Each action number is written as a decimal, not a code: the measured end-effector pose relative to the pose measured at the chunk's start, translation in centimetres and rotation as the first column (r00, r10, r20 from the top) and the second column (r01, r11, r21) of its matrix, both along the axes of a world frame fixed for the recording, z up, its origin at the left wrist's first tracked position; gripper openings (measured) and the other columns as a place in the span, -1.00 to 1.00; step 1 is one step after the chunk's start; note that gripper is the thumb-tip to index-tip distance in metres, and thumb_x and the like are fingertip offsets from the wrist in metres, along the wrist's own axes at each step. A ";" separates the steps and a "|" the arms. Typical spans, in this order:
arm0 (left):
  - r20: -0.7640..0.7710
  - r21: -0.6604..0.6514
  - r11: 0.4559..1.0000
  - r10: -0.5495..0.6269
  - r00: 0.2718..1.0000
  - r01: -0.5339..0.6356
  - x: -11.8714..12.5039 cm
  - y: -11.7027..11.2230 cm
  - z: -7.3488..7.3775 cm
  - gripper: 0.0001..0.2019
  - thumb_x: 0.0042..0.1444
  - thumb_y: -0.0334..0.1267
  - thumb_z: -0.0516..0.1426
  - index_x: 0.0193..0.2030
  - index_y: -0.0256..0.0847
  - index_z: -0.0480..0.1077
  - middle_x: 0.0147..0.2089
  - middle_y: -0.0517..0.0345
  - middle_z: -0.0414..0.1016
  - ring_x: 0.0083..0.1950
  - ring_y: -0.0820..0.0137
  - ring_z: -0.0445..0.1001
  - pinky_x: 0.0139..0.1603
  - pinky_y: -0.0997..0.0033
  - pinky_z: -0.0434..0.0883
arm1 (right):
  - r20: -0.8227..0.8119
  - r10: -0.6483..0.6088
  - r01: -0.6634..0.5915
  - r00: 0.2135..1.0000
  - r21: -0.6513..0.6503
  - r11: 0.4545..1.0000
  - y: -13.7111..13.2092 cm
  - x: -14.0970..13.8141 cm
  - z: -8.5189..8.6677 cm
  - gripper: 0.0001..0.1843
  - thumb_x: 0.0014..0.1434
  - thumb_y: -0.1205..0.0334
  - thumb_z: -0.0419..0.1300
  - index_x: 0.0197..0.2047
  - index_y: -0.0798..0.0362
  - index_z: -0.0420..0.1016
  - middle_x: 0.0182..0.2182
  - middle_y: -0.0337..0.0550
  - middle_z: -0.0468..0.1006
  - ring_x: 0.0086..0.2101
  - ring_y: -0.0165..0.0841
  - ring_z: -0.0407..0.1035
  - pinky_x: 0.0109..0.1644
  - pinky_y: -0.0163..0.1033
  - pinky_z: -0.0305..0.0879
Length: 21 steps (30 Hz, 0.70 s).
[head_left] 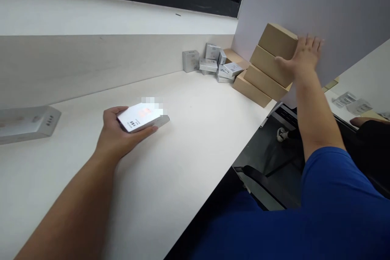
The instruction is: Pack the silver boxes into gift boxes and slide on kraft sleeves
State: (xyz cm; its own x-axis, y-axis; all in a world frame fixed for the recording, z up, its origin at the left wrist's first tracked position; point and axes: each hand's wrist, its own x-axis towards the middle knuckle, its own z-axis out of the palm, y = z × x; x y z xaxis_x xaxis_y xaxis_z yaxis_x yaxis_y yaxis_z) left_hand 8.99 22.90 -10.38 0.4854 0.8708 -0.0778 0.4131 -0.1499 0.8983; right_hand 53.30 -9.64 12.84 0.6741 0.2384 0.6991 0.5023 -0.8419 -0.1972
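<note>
My left hand (117, 132) grips a small white printed box (140, 115) just over the white table, thumb along its near side and fingers behind it. Part of the box top is blurred by square patches. Over at the right, my right hand (304, 55) is stretched out with fingers spread, its palm side against the upper part of a leaning stack of brown cardboard boxes (268, 59). The fingertips reach past the stack toward the grey partition. How firmly the hand presses on the boxes I cannot tell.
Several small white boxes (209, 65) are piled at the table's back corner beside the stack. A larger white box (29, 124) lies at the left. A grey partition (341, 16) borders the right side. Beyond it sit clear plastic packs (347, 99). A dark chair (262, 185) stands below.
</note>
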 end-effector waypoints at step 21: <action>-0.003 -0.017 1.000 -0.026 1.000 0.026 0.1 0.3 -0.4 0.11 -0.43 -0.20 0.58 0.30 0.09 0.16 0.15 0.12 0.59 0.11 0.12 0.66 0.21 -0.07 0.59 | -0.248 -0.045 0.006 0.968 -0.155 0.988 -6.4 2.6 2.5 -0.67 -0.12 0.24 0.53 -0.43 0.30 0.54 0.21 0.42 0.59 0.35 -0.06 0.43 0.28 0.16 0.22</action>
State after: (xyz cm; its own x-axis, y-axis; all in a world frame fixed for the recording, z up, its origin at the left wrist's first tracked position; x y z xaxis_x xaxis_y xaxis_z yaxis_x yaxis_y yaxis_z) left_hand 9.05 23.25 -10.80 0.5076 0.8565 -0.0936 0.4121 -0.1458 0.8994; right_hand 55.88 -16.00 15.36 0.8297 0.3094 0.4646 0.4315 -0.8835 -0.1821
